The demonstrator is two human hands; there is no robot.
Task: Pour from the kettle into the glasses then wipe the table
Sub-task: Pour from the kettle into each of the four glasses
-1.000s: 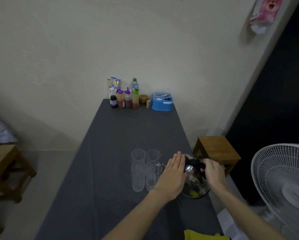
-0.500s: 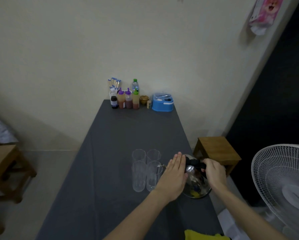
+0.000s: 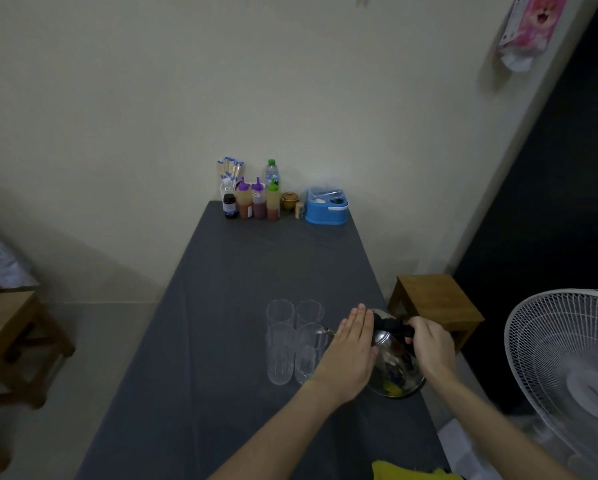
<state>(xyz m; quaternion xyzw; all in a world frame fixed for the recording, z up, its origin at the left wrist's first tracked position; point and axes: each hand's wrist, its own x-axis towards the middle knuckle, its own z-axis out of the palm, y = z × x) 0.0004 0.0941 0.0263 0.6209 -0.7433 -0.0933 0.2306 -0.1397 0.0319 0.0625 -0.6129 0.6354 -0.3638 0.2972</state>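
Note:
A shiny steel kettle (image 3: pixel 396 370) with a black handle stands on the grey table (image 3: pixel 242 292), near its right edge. My right hand (image 3: pixel 429 344) is closed around the black handle. My left hand (image 3: pixel 353 351) lies flat with straight fingers against the kettle's left side, hiding most of the spout. Several clear glasses (image 3: pixel 292 337) stand in a tight cluster just left of the kettle; whether they hold anything I cannot tell. A yellow cloth (image 3: pixel 412 472) lies at the table's near edge, partly cut off by the frame.
Sauce bottles (image 3: pixel 257 202), a water bottle, a small jar and a blue plastic container (image 3: pixel 326 206) line the far end by the wall. A wooden stool (image 3: pixel 436 303) and a white fan (image 3: pixel 567 368) stand right of the table, wooden furniture to the left.

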